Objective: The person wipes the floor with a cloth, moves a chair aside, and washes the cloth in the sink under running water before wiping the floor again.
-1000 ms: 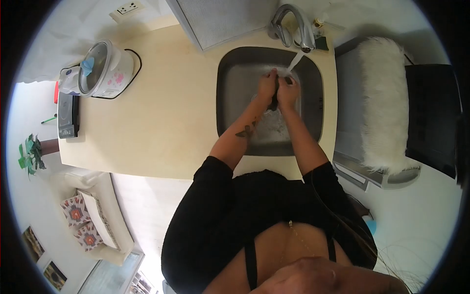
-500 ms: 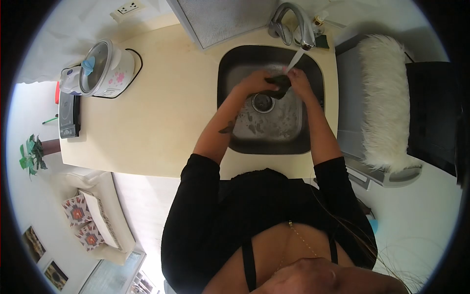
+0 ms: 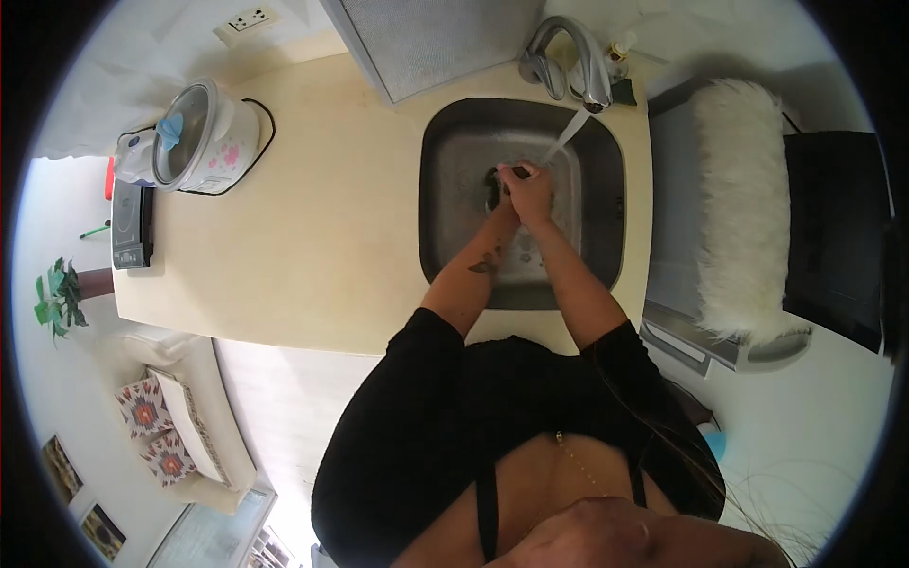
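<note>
My right hand (image 3: 532,194) is closed over the front of my left hand (image 3: 508,214), low inside the metal sink (image 3: 578,284). A dark green, nearly black object (image 3: 491,186), shaped like a pad or folded cloth, shows at the left of my fingers, and both hands grip it. My left fingers are mostly hidden under the right hand. Water runs from the chrome faucet (image 3: 597,80) down beside my right fingers. My forearms cross close together over the sink's near side.
A grey drying rack or panel (image 3: 431,47) stands behind the sink. Bottles (image 3: 617,57) and a dark pad (image 3: 623,92) sit by the faucet. A white slow cooker (image 3: 213,142) and an induction cooktop (image 3: 133,222) stand at the left of the counter (image 3: 322,218). A furry white cover (image 3: 743,208) lies at right.
Both hands have come together and shifted left and lower, out of the direct stream. The right hand has moved over the left, and the dark object is now more covered.
</note>
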